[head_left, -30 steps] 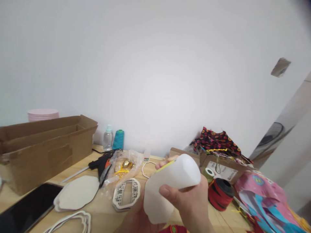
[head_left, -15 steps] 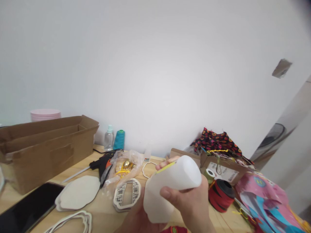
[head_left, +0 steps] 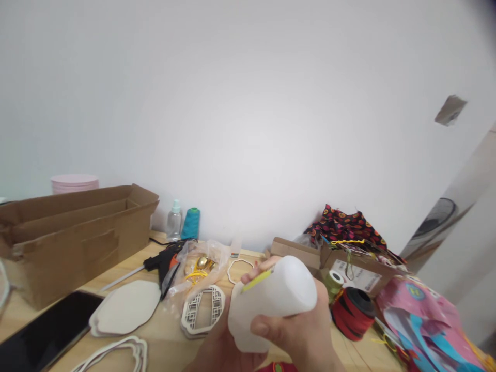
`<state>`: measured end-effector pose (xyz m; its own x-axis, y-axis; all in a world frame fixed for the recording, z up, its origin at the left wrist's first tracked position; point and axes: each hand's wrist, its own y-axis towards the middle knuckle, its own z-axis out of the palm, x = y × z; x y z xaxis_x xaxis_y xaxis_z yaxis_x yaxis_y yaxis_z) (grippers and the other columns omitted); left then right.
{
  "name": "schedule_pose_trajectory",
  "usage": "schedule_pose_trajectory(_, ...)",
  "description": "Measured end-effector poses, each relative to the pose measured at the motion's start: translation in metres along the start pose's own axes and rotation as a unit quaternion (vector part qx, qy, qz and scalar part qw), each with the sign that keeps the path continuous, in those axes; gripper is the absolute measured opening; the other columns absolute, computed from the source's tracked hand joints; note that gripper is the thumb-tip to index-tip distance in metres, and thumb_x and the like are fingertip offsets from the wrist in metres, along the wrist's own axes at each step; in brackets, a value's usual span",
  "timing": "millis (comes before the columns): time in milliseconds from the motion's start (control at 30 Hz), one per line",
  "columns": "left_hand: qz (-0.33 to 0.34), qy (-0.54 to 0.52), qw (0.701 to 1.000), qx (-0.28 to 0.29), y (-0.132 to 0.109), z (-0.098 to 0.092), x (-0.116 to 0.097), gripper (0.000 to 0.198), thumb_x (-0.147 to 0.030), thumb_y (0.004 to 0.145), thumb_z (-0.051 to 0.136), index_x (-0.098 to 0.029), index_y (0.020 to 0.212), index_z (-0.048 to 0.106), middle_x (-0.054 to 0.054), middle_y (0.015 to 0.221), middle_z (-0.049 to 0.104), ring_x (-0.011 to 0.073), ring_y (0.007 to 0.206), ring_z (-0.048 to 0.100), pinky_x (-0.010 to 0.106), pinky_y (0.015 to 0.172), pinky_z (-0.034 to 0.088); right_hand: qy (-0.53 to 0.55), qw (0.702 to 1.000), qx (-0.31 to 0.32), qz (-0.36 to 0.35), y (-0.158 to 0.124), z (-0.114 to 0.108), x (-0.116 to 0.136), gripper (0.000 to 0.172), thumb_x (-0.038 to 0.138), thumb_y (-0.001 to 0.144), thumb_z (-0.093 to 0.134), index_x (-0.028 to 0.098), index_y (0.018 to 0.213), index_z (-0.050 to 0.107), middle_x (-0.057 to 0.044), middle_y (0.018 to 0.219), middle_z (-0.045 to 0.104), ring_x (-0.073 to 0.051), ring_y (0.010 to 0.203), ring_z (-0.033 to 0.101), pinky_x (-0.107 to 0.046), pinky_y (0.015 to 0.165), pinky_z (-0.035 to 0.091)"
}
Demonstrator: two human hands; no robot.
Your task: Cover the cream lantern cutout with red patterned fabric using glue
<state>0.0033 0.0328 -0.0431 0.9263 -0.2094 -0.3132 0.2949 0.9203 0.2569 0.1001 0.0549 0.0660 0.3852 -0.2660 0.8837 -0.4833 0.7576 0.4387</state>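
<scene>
Holds one white bottle (head_left: pixel 276 292) in the right hand (head_left: pixel 304 330), with the grip wrapped round its side, one thumb in front and some fingers at the back. Tilts it so as to turn its base up, to the right and towards the camera. Shows one yellow strip along its upper side. Holds one white scalloped board (head_left: pixel 242 338) in the left hand (head_left: pixel 219 341) just below the bottle, with the grip narrow about its edge and partly hidden. Cannot tell whether the bottle's hidden end touches the board.

Has on the table (head_left: pixel 163 341), just left of the left hand, one stack of lattice frames (head_left: pixel 219 305), too overlapped to count. Shows farther left at least two pale boards (head_left: pixel 127 307), at least two scalloped rings (head_left: pixel 134 340) and one black phone (head_left: pixel 50 330). Has beyond these one glue gun (head_left: pixel 158 263) and one clear bag (head_left: pixel 222 253) with at least two gold pieces (head_left: pixel 202 262) inside. Shows at the back left one long cardboard box (head_left: pixel 77 258), one clear bottle (head_left: pixel 174 222) and one teal spool (head_left: pixel 191 223). Has to the right of the right hand one red and black spool (head_left: pixel 353 315), one small green spool (head_left: pixel 334 283), one labelled box (head_left: pixel 372 274), one patterned cloth (head_left: pixel 349 227) and one pink cloth (head_left: pixel 422 310)
</scene>
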Motion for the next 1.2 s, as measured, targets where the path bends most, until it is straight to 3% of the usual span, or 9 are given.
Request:
schedule_pose_trajectory(233,0.025,-0.018,0.999,0.023,0.003,0.011,0.000,0.045,-0.045,0.081,0.043,-0.011,0.105,0.060,0.007,0.101,0.067,0.0178,0.094,0.059,0.022,0.076,0.044,0.005,0.998,0.059,-0.016,0.001,-0.004,0.002,0.034,0.018,0.046,0.079,0.018,0.078,0.066,-0.002,0.065,0.063,-0.023,0.073,0.059,-0.029,0.062,0.050)
schedule_pose_trajectory(433,-0.041,-0.064,0.997,0.033,0.002,0.008,-0.001,0.046,-0.044,0.076,0.051,-0.012,0.109,0.058,0.007,0.103,0.067,0.0142,0.095,0.060,0.021,0.083,0.041,-0.008,1.000,0.016,-0.012,0.002,-0.007,0.005,0.031,0.018,0.047,0.079,0.021,0.072,0.062,0.000,0.069,0.063,-0.019,0.067,0.058,-0.029,0.066,0.050)
schedule_pose_trajectory(633,-0.041,-0.081,0.996,0.005,0.002,0.007,0.001,0.041,-0.040,0.077,0.051,-0.011,0.104,0.061,0.007,0.102,0.068,0.0161,0.098,0.059,0.025,0.087,0.039,-0.070,0.996,-0.037,-0.042,0.005,-0.011,0.005,0.033,0.029,0.047,0.079,0.018,0.072,0.062,0.001,0.060,0.060,-0.016,0.053,0.054,-0.028,0.058,0.049)
schedule_pose_trajectory(700,-0.051,-0.071,0.996,0.015,0.001,0.008,0.001,0.043,-0.042,0.076,0.051,-0.011,0.105,0.061,0.007,0.101,0.068,0.0170,0.096,0.060,0.025,0.081,0.041,-0.087,0.993,-0.058,-0.049,0.006,-0.011,0.005,0.033,0.029,0.047,0.079,0.018,0.074,0.062,0.000,0.061,0.061,-0.017,0.055,0.056,-0.028,0.055,0.049)
schedule_pose_trajectory(800,-0.069,-0.044,0.996,0.040,0.001,0.010,-0.001,0.043,-0.044,0.074,0.053,-0.014,0.103,0.062,0.005,0.104,0.067,0.0182,0.096,0.059,0.024,0.075,0.043,-0.097,0.987,-0.103,-0.078,0.011,-0.016,0.002,0.031,0.025,0.051,0.077,0.017,0.078,0.063,-0.004,0.072,0.066,-0.020,0.065,0.060,-0.031,0.063,0.050)
schedule_pose_trajectory(967,-0.062,0.018,0.995,0.070,0.001,0.011,-0.010,0.049,-0.052,0.070,0.054,-0.023,0.110,0.058,0.004,0.115,0.061,0.0200,0.106,0.053,0.024,0.077,0.043,-0.011,0.977,-0.177,-0.119,0.019,-0.037,0.002,0.036,0.020,0.060,0.073,0.017,0.093,0.061,-0.007,0.081,0.069,-0.024,0.079,0.063,-0.037,0.071,0.051)
schedule_pose_trajectory(1100,-0.034,0.067,0.994,0.075,-0.001,0.006,-0.018,0.041,-0.046,0.076,0.049,-0.029,0.113,0.054,0.002,0.121,0.056,0.0211,0.112,0.049,0.028,0.083,0.041,-0.001,0.978,-0.167,-0.122,0.020,-0.049,0.014,0.039,0.020,0.058,0.074,0.017,0.095,0.061,-0.007,0.079,0.070,-0.026,0.078,0.065,-0.039,0.070,0.052)
schedule_pose_trajectory(1200,-0.025,0.086,0.993,0.073,-0.003,0.003,-0.019,0.037,-0.041,0.079,0.047,-0.029,0.113,0.054,0.002,0.123,0.055,0.0208,0.113,0.048,0.028,0.083,0.042,-0.032,0.983,-0.151,-0.101,0.019,-0.047,0.021,0.034,0.022,0.054,0.075,0.017,0.086,0.064,-0.008,0.076,0.071,-0.027,0.075,0.065,-0.039,0.066,0.053)
